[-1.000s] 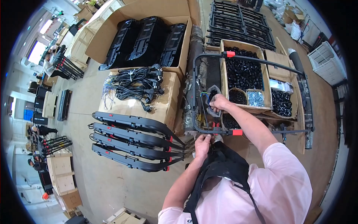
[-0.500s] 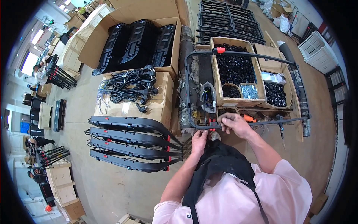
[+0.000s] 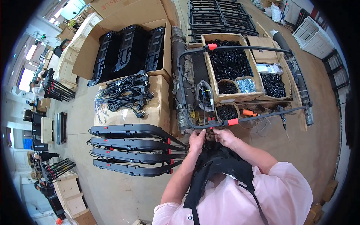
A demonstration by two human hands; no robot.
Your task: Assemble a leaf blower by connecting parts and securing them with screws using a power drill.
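Note:
Both hands meet at the near edge of a black tubular metal frame (image 3: pixel 182 78) with orange clips (image 3: pixel 233 122), which lies over the cardboard boxes in front of me. My left hand (image 3: pixel 197 139) pinches the near bar. My right hand (image 3: pixel 224 135) touches the same bar just beside it, fingers closed around a small part too small to make out. A clear bag of small parts (image 3: pixel 204 95) stands just beyond the hands.
Open boxes hold black plastic parts (image 3: pixel 229 63) and silver screws (image 3: pixel 246 84). Black cables (image 3: pixel 125 93) lie on a carton at left. Several long black panels (image 3: pixel 131 150) are stacked at lower left. An orange-handled tool (image 3: pixel 248 112) lies near the frame. Black grilles (image 3: pixel 221 15) lie farther back.
My right hand came back from the box of parts to the near bar of the frame and joined my left hand there. My head has moved closer over the work.

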